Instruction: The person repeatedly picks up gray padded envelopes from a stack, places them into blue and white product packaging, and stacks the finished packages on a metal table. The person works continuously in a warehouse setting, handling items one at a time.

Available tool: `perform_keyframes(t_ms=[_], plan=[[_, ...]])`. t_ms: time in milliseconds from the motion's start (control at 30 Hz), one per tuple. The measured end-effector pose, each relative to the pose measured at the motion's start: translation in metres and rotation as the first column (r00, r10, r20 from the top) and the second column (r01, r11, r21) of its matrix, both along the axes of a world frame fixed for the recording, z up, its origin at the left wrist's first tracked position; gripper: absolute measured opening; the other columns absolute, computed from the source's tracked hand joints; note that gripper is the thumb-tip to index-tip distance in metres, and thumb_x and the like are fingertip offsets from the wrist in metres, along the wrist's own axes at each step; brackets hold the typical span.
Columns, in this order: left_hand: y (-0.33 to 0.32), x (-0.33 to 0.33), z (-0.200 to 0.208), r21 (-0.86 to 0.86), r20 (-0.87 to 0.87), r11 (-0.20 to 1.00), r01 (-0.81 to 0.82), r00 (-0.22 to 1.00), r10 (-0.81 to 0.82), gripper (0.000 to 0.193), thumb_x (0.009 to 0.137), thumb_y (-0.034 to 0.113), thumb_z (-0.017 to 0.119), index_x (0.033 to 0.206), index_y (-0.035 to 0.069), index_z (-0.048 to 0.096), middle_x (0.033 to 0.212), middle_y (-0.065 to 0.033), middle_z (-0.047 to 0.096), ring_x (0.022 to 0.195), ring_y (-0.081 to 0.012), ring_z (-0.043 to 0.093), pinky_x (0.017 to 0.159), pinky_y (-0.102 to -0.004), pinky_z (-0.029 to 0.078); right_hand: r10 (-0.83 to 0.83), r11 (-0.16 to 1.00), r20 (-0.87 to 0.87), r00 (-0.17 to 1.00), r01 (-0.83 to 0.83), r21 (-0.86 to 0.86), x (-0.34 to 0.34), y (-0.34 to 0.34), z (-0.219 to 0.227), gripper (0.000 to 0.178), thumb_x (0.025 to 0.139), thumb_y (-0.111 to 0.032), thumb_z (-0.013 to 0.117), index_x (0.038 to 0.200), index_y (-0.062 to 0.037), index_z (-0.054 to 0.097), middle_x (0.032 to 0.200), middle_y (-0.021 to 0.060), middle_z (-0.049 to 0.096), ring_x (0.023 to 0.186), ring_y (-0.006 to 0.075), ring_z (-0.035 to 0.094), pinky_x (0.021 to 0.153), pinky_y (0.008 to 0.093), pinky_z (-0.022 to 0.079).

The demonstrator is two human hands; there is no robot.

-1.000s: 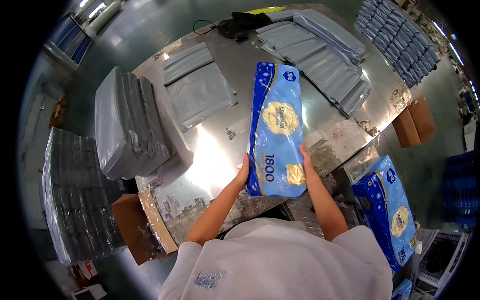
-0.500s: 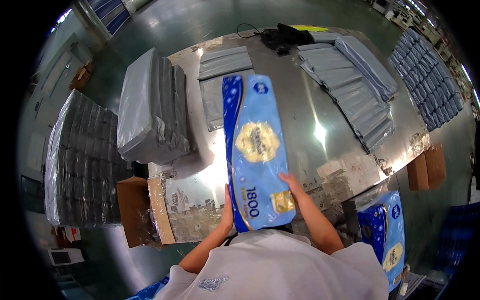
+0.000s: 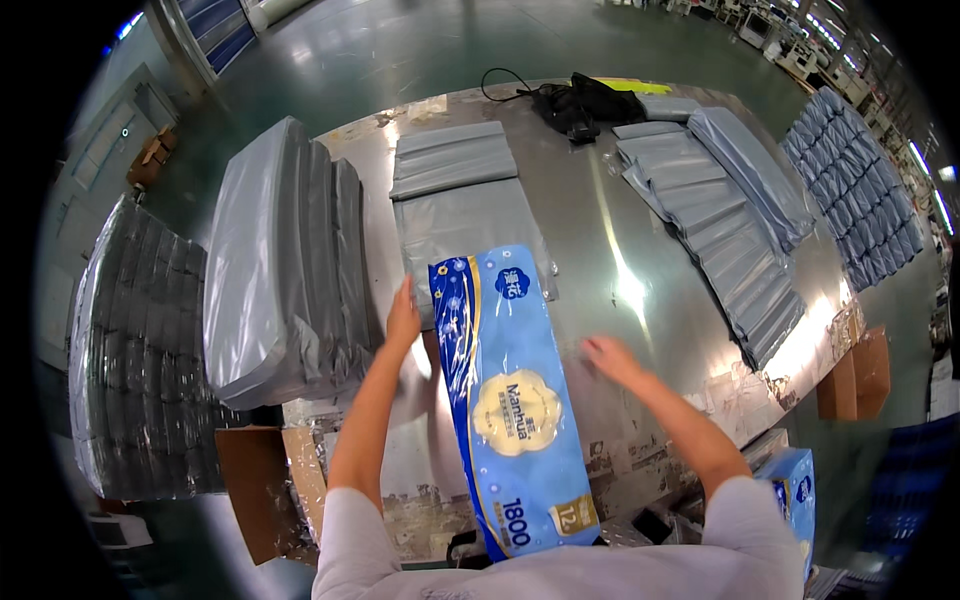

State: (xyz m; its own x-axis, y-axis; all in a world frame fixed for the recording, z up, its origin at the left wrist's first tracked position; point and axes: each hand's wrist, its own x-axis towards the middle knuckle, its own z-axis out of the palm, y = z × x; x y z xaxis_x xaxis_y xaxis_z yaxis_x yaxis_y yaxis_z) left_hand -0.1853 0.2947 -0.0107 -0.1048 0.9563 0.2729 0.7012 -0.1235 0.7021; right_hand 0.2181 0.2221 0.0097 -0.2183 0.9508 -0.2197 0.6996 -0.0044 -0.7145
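Observation:
A long blue plastic-wrapped tissue pack (image 3: 540, 325) lies lengthwise in front of me, its near end against my body at the table's edge. Its far end overlaps a flat grey plastic bag (image 3: 460, 220), part of which is hidden beneath it. My left hand (image 3: 403, 315) is at the left edge of that bag, fingers stretched forward; whether they touch the plastic I cannot tell. To the right of the pack, my right hand (image 3: 612, 358) hovers over the metal tabletop, holding nothing, its fingers loosely apart and a little blurred.
Filled grey packages (image 3: 255, 270) stand at the table's left, with a wrapped stack (image 3: 135, 360) beyond. An open carton (image 3: 262, 495) sits below them. More grey bags (image 3: 715, 230) lie at right, near a black cloth item (image 3: 580, 105). Another blue pack (image 3: 798, 490) stands at lower right.
The tissue pack has come down and nearer to me, out of both hands. My left hand has moved forward to the grey bag's edge; my right hand has moved off the pack.

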Motion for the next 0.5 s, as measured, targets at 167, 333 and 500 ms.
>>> perform_keyframes(t_ms=[167, 333, 500], plan=[[0.07, -0.011, -0.048, -0.25, 0.328, 0.917, 0.31, 0.919, -0.221, 0.042, 0.07, -0.008, 0.05, 0.11, 0.006, 0.049, 0.104, -0.012, 0.055, 0.099, -0.0242, 0.052, 0.084, -0.0286, 0.04, 0.273, 0.683, 0.429, 0.861, -0.488, 0.543, -0.071, 0.157, -0.034, 0.029, 0.071, -0.017, 0.056, 0.098, -0.0065, 0.055, 0.095, 0.0092, 0.054, 0.096, 0.0262, 0.048, 0.08, 0.0336, 0.041], [0.029, -0.002, -0.054, -0.158, 0.48, 0.915, 0.371, 0.839, -0.257, 0.045, 0.072, -0.009, 0.049, 0.114, 0.007, 0.045, 0.107, -0.0087, 0.054, 0.104, -0.0189, 0.048, 0.087, -0.029, 0.037, 0.295, 0.69, 0.64, 0.709, -0.622, 0.37, -0.087, 0.201, -0.084, 0.024, 0.072, -0.013, 0.051, 0.094, -0.0059, 0.053, 0.094, 0.0078, 0.055, 0.089, 0.025, 0.052, 0.074, 0.0334, 0.045], [0.044, 0.007, -0.034, 0.102, -0.481, 0.992, 0.073, 0.877, -0.015, 0.033, 0.072, 0.004, 0.052, 0.104, 0.008, 0.048, 0.096, -0.0095, 0.054, 0.095, -0.0245, 0.05, 0.082, -0.0317, 0.037, 0.177, 0.904, 0.29, 0.94, -0.272, 0.33, -0.098, 0.224, -0.055, 0.013, 0.073, -0.008, 0.052, 0.084, -0.0029, 0.055, 0.082, 0.013, 0.059, 0.075, 0.0264, 0.057, 0.064, 0.0338, 0.046]])
